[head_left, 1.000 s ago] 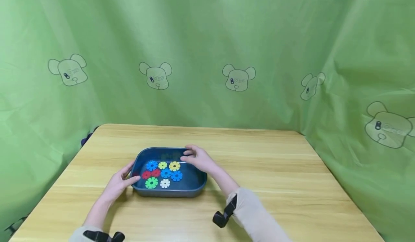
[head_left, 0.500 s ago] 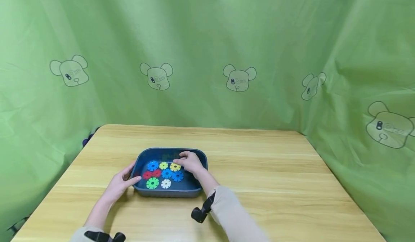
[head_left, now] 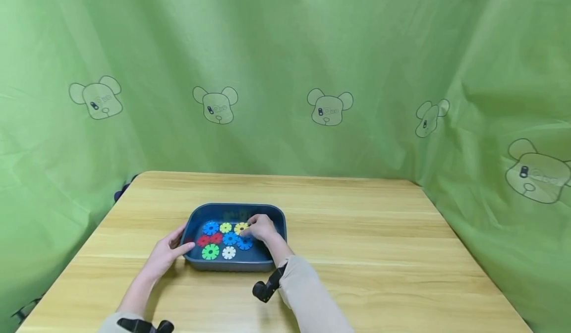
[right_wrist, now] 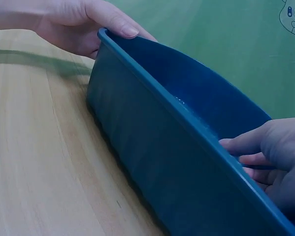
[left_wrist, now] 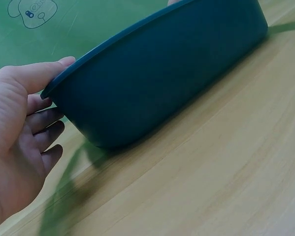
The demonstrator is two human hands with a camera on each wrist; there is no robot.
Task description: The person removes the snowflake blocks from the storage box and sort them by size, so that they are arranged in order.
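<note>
A dark blue plastic basin (head_left: 229,267) sits on the wooden table, holding several flat notched plastic discs. My left hand (head_left: 164,256) grips its left end, the thumb over the rim and the fingers against the outside wall, as the left wrist view also shows. Reaching over the front rim, my right hand (head_left: 264,229) is inside the basin with its fingertips at the orange-yellow disc (head_left: 240,227). The blue disc (head_left: 244,244) lies just below that hand. In the right wrist view the basin wall partly hides the right fingertips, and I cannot tell whether they pinch the disc.
Also in the basin are a pale yellow disc (head_left: 225,228), a green disc (head_left: 210,252), a white disc (head_left: 229,252), red discs (head_left: 216,238) and other blue ones. A green curtain (head_left: 276,144) hangs behind the table (head_left: 370,234) and along its sides.
My right hand has moved left and down from the basin's back right rim to the orange-yellow disc. The left hand keeps its grip on the basin.
</note>
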